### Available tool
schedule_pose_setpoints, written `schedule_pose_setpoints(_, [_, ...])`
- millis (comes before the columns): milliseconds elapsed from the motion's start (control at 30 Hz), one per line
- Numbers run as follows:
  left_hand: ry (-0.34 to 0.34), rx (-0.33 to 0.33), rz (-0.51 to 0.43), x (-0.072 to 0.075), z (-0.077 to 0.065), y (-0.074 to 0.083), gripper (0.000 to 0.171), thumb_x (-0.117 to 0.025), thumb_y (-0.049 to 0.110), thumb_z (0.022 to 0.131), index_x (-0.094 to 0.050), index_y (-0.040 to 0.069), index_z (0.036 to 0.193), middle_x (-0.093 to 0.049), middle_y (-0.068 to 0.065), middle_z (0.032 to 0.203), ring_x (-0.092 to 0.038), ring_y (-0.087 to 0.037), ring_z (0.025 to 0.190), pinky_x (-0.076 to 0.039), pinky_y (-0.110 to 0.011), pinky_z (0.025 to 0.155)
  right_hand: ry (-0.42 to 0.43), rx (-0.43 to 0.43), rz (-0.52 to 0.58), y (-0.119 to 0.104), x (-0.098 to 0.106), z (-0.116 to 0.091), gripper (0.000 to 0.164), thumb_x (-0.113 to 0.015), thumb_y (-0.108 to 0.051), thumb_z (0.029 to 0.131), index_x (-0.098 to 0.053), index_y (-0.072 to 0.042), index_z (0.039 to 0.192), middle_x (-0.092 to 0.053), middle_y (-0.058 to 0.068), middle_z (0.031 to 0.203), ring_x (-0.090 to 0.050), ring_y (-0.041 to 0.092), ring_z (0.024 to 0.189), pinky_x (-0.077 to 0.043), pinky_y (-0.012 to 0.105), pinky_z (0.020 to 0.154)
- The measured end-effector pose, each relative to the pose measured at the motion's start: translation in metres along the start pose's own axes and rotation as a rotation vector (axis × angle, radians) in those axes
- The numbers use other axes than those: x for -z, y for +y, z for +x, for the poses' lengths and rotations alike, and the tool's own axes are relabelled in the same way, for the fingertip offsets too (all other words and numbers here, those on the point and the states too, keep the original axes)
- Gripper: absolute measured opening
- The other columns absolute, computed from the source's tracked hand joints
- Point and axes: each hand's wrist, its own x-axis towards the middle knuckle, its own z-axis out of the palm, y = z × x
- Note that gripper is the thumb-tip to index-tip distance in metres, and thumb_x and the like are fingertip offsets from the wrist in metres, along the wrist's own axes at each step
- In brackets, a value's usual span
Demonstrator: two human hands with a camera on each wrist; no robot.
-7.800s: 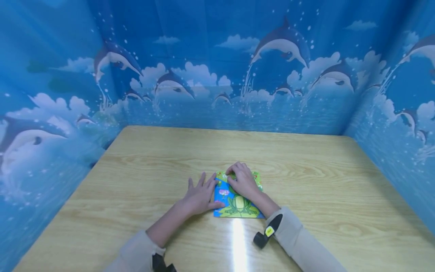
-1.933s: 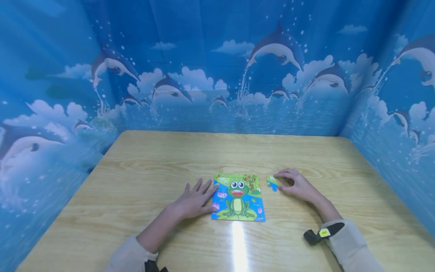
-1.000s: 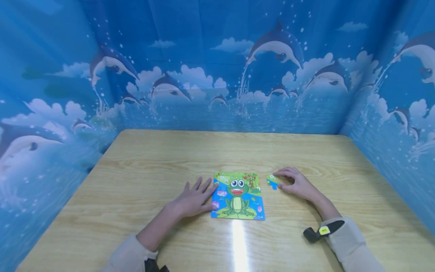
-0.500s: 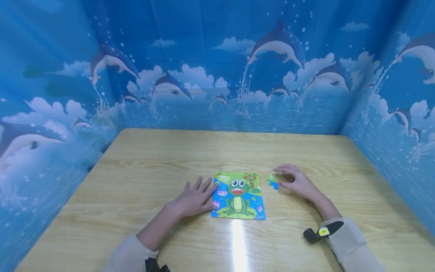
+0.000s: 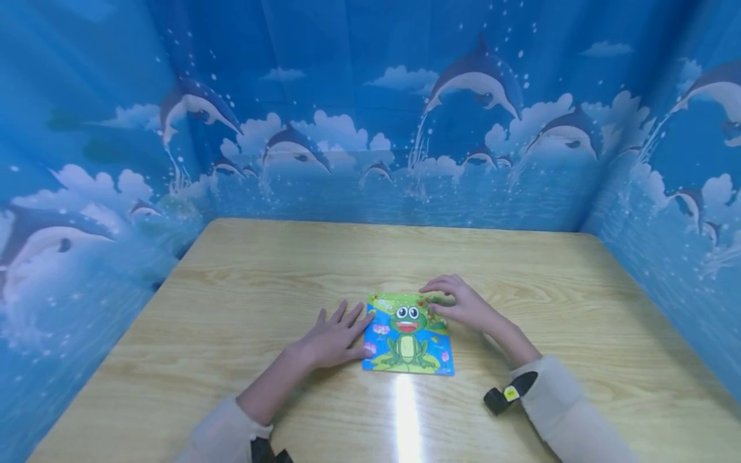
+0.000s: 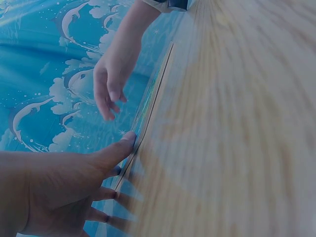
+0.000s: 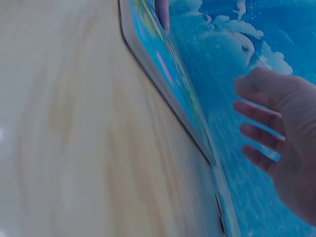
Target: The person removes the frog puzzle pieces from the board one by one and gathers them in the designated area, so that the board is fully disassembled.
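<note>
A frog jigsaw puzzle board point(image 5: 408, 344) lies flat on the wooden table point(image 5: 278, 270), near its front middle. My left hand point(image 5: 336, 337) rests flat on the table, its fingertips and thumb touching the board's left edge point(image 6: 148, 106). My right hand point(image 5: 463, 307) hovers over the board's upper right corner, index finger stretched out. In the right wrist view its fingers point(image 7: 266, 128) hang loosely curled above the board point(image 7: 163, 69) with nothing seen in them. The small loose puzzle piece is hidden from every view.
Blue dolphin-print walls point(image 5: 370, 128) close the table in on the left, back and right. A black wrist strap point(image 5: 502, 397) sits on my right sleeve. Bare wood lies behind and to both sides of the board.
My right hand has moved left from the loose piece beside the board to the board's upper right corner. That piece no longer shows. The left hand has stayed put.
</note>
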Motion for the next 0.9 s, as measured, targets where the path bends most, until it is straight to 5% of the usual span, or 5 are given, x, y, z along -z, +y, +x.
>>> schedule_pose_setpoints(167, [-0.010, 0.010, 0.003, -0.002, 0.001, 0.000, 0.071, -0.041, 0.057, 0.090, -0.020, 0.020, 0.148, -0.010, -0.012, 0.151, 0.000, -0.037, 0.135, -0.003, -0.062, 0.101, -0.010, -0.041, -0.022, -0.008, -0.017, 0.012, 0.022, -0.063, -0.011, 0.086, -0.067, -0.008, 0.108, -0.056, 0.008, 0.113, -0.045, 0.029, 0.110, -0.038, 0.050, 0.091])
schedule_pose_setpoints(467, [-0.011, 0.002, 0.007, -0.001, 0.002, 0.002, 0.071, -0.042, 0.055, 0.091, -0.021, 0.019, 0.148, -0.011, -0.013, 0.151, -0.001, -0.038, 0.135, -0.004, -0.063, 0.101, 0.092, -0.105, -0.108, -0.002, -0.042, 0.014, 0.015, -0.065, -0.009, 0.082, -0.068, -0.013, 0.095, -0.055, -0.001, 0.099, -0.047, 0.019, 0.096, -0.043, 0.040, 0.083])
schedule_pose_setpoints(900, [-0.004, 0.010, 0.019, -0.001, 0.001, 0.000, 0.071, -0.040, 0.057, 0.091, -0.020, 0.019, 0.148, -0.011, -0.013, 0.151, -0.001, -0.037, 0.135, -0.005, -0.063, 0.101, 0.134, -0.057, -0.194, -0.001, -0.049, 0.017, 0.017, -0.065, -0.010, 0.080, -0.067, -0.011, 0.097, -0.055, 0.001, 0.100, -0.046, 0.019, 0.094, -0.042, 0.038, 0.083])
